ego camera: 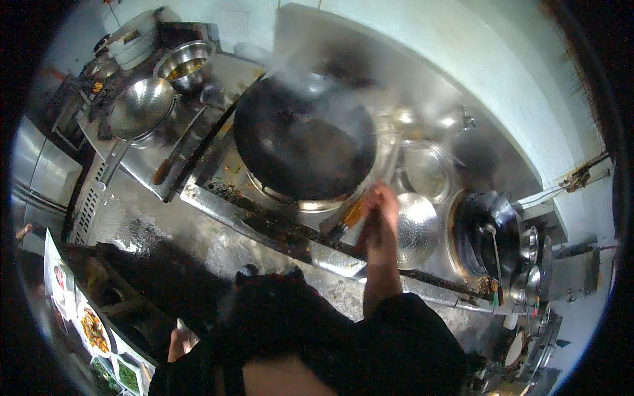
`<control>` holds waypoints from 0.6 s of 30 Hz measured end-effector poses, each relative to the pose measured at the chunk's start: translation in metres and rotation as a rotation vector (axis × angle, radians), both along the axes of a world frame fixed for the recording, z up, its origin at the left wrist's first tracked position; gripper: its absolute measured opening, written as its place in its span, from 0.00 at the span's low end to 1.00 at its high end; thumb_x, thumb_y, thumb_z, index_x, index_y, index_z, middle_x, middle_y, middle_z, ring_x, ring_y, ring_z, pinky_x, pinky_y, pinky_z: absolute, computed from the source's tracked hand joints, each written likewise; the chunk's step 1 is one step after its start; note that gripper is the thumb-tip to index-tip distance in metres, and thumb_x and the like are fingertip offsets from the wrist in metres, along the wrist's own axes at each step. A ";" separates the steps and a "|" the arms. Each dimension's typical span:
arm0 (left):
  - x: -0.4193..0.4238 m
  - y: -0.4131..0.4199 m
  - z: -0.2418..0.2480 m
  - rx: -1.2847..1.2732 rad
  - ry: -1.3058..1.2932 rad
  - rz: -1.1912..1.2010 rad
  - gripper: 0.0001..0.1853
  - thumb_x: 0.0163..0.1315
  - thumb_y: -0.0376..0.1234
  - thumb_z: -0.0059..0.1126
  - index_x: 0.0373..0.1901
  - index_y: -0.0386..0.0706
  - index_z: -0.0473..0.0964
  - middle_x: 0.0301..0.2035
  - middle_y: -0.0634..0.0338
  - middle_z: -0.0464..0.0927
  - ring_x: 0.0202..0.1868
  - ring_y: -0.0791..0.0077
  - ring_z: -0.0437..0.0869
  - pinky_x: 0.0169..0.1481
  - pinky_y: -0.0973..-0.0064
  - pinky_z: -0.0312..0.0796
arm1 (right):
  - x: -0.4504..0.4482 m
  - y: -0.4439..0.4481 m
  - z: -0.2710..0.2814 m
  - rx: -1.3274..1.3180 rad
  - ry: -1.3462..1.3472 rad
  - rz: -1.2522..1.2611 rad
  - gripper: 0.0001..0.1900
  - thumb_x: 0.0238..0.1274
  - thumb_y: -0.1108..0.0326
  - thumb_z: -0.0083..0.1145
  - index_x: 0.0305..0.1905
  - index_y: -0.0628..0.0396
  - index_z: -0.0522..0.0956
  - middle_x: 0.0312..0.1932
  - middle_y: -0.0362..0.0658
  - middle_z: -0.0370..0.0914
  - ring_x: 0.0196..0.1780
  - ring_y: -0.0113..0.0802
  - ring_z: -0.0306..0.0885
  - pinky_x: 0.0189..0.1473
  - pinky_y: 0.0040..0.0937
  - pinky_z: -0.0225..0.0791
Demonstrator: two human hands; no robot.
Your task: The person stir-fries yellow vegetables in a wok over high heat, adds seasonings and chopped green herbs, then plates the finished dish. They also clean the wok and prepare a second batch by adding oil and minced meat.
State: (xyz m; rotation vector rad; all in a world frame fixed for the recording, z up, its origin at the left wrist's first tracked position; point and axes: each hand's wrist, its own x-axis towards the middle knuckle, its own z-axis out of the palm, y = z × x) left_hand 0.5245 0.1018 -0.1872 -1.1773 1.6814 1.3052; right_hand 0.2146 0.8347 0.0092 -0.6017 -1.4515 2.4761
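My right hand (381, 200) is closed at the front of the stove, right of a big black wok (307, 138) that gives off steam. A metal ladle (407, 121) lies beyond it, its handle running down to my fingers. A wooden grip with a dark end (352, 213) sticks out on the hand's near side; blur hides whether it belongs to the ladle. Just right of my forearm rests a perforated metal strainer (417, 230). Low on the left, my left hand (179, 342) is closed on a small pale object, its kind unclear. The wok's inside looks dark, with steam over it.
Left of the wok are a perforated strainer (143, 109) and a steel bowl with yellowish liquid (185, 67). A round metal pan (426, 171) and a second wok (485, 235) stand right. Plated food (94, 329) sits lower left; a partly visible person's arm (24, 231) is beyond.
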 end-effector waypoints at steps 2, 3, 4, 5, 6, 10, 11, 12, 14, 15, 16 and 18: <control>-0.029 -0.015 -0.021 -0.010 0.125 0.068 0.11 0.63 0.35 0.60 0.44 0.39 0.79 0.31 0.55 0.81 0.32 0.63 0.83 0.37 0.60 0.75 | -0.085 -0.014 -0.022 0.181 0.038 0.100 0.09 0.67 0.60 0.55 0.34 0.52 0.73 0.23 0.40 0.71 0.24 0.35 0.70 0.27 0.36 0.62; -0.056 -0.025 -0.031 -0.029 0.192 0.065 0.11 0.62 0.34 0.60 0.44 0.39 0.79 0.31 0.55 0.82 0.32 0.63 0.83 0.37 0.60 0.75 | -0.128 0.008 -0.044 0.511 0.040 0.092 0.07 0.67 0.67 0.51 0.40 0.58 0.76 0.30 0.45 0.78 0.29 0.37 0.75 0.36 0.41 0.68; -0.078 -0.034 -0.039 -0.044 0.257 0.060 0.11 0.62 0.33 0.61 0.44 0.39 0.79 0.32 0.55 0.82 0.32 0.63 0.83 0.37 0.61 0.76 | -0.168 0.030 -0.060 0.812 0.039 0.040 0.11 0.67 0.73 0.48 0.46 0.64 0.80 0.36 0.49 0.84 0.34 0.40 0.80 0.46 0.45 0.73; -0.077 -0.045 -0.046 -0.070 0.308 0.095 0.11 0.62 0.32 0.61 0.44 0.38 0.79 0.32 0.55 0.82 0.32 0.63 0.83 0.37 0.61 0.76 | -0.191 0.035 -0.056 0.625 -0.013 0.055 0.10 0.67 0.70 0.50 0.42 0.64 0.80 0.34 0.50 0.84 0.32 0.40 0.80 0.44 0.44 0.73; -0.071 -0.056 -0.049 -0.077 0.336 0.143 0.11 0.61 0.31 0.61 0.44 0.38 0.79 0.32 0.55 0.82 0.32 0.63 0.84 0.38 0.61 0.76 | -0.211 0.042 -0.048 0.440 -0.068 0.046 0.10 0.68 0.68 0.53 0.39 0.64 0.80 0.32 0.50 0.83 0.31 0.39 0.80 0.42 0.43 0.73; -0.015 -0.007 -0.019 -0.025 0.300 0.246 0.13 0.61 0.32 0.63 0.46 0.39 0.79 0.32 0.56 0.82 0.34 0.64 0.84 0.40 0.61 0.76 | -0.188 0.085 -0.044 0.443 -0.224 -0.219 0.17 0.67 0.55 0.61 0.32 0.61 0.78 0.24 0.45 0.78 0.28 0.35 0.78 0.30 0.37 0.71; 0.018 0.005 -0.009 -0.043 0.216 0.247 0.13 0.61 0.33 0.63 0.46 0.39 0.80 0.32 0.56 0.82 0.34 0.63 0.84 0.40 0.61 0.77 | -0.162 0.075 -0.035 0.595 -0.330 -0.228 0.18 0.67 0.53 0.61 0.33 0.60 0.78 0.23 0.44 0.77 0.26 0.35 0.77 0.28 0.37 0.70; 0.030 0.013 -0.002 -0.037 0.136 0.196 0.13 0.61 0.33 0.63 0.46 0.39 0.80 0.33 0.55 0.82 0.34 0.63 0.84 0.40 0.61 0.77 | -0.140 0.111 -0.055 0.853 -0.444 -0.282 0.16 0.68 0.54 0.59 0.39 0.58 0.79 0.29 0.45 0.79 0.34 0.38 0.78 0.34 0.39 0.71; 0.034 0.032 -0.010 0.024 -0.008 0.058 0.13 0.61 0.34 0.63 0.46 0.39 0.80 0.33 0.55 0.82 0.35 0.63 0.84 0.40 0.61 0.77 | -0.073 0.235 -0.122 1.739 -0.875 -0.098 0.16 0.69 0.55 0.53 0.50 0.54 0.81 0.42 0.49 0.82 0.48 0.43 0.80 0.47 0.44 0.73; 0.033 0.047 -0.030 0.082 -0.061 -0.001 0.14 0.61 0.34 0.63 0.46 0.38 0.80 0.33 0.54 0.83 0.35 0.62 0.85 0.40 0.61 0.77 | -0.030 0.293 -0.131 2.294 -1.153 0.241 0.19 0.69 0.56 0.51 0.56 0.51 0.82 0.49 0.51 0.84 0.55 0.45 0.81 0.53 0.46 0.74; 0.055 0.052 -0.023 0.059 -0.103 0.008 0.14 0.61 0.34 0.63 0.46 0.38 0.80 0.33 0.54 0.83 0.35 0.62 0.85 0.41 0.61 0.77 | -0.037 0.279 -0.139 2.247 -1.181 0.468 0.19 0.67 0.55 0.53 0.55 0.53 0.83 0.49 0.53 0.83 0.54 0.47 0.82 0.53 0.44 0.74; 0.066 0.057 -0.012 0.035 -0.159 -0.018 0.14 0.61 0.35 0.63 0.46 0.38 0.80 0.34 0.53 0.83 0.35 0.62 0.85 0.41 0.61 0.77 | -0.020 0.268 -0.134 2.094 -1.245 0.899 0.20 0.62 0.55 0.58 0.51 0.57 0.84 0.49 0.57 0.83 0.53 0.49 0.82 0.54 0.40 0.76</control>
